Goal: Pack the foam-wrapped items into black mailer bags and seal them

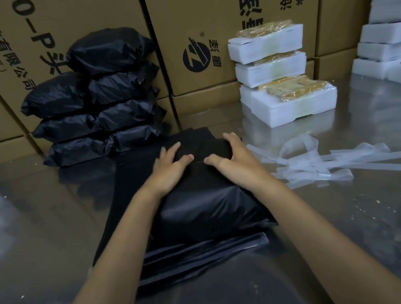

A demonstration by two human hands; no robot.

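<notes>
In the middle of the frame, the left hand [169,168] and the right hand [231,159] are both pressing down on the far end of a filled black mailer bag [202,208], fingers spread and fairly straight, thumbs pointing inward and nearly meeting over the fold. That bag is lying on a stack of flat empty mailer bags [197,259], which is resting on the shiny metal table [49,226]. At upper left, sealed black parcels [98,102] are sitting piled against printed cardboard boxes [199,9]. At upper right, three foam-wrapped items [276,72] are standing stacked, with more white foam trays [394,26] at the right edge. Clear peeled strips [339,162] are lying scattered just right of the hands
</notes>
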